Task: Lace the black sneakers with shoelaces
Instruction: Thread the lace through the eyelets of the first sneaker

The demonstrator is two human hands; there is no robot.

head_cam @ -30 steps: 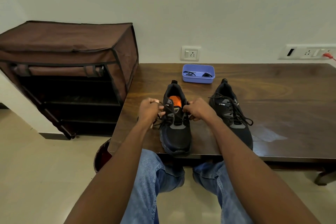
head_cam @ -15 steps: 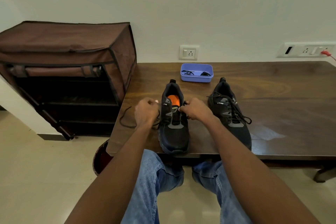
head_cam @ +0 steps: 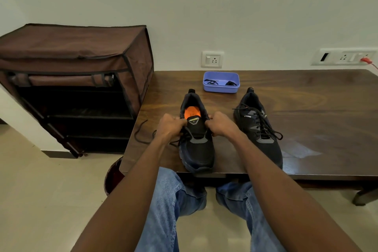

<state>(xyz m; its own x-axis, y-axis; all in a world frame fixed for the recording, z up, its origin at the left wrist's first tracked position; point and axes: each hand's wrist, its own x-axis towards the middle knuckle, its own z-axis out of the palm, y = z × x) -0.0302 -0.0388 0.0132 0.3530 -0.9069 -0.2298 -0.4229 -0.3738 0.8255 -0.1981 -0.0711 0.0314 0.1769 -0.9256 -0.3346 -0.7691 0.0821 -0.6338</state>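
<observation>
Two black sneakers stand on the dark wooden table (head_cam: 306, 98). The left sneaker (head_cam: 197, 149) has an orange insole and sits near the front edge. My left hand (head_cam: 170, 127) grips its left upper edge and the black shoelace (head_cam: 141, 137), whose loose end trails left across the table. My right hand (head_cam: 219, 126) is curled around the sneaker's right upper edge, where the lace cannot be made out. The right sneaker (head_cam: 259, 129) is fully laced, and neither hand touches it.
A blue plastic tray (head_cam: 221, 89) holding black lace pieces sits at the table's back, by the wall. A brown fabric shoe rack (head_cam: 77, 80) stands left of the table. Wall sockets sit behind it. My knees in jeans are under the front edge.
Both hands moved up the left sneaker toward its opening. The lace's loose end came out to the left and now lies further across the table.
</observation>
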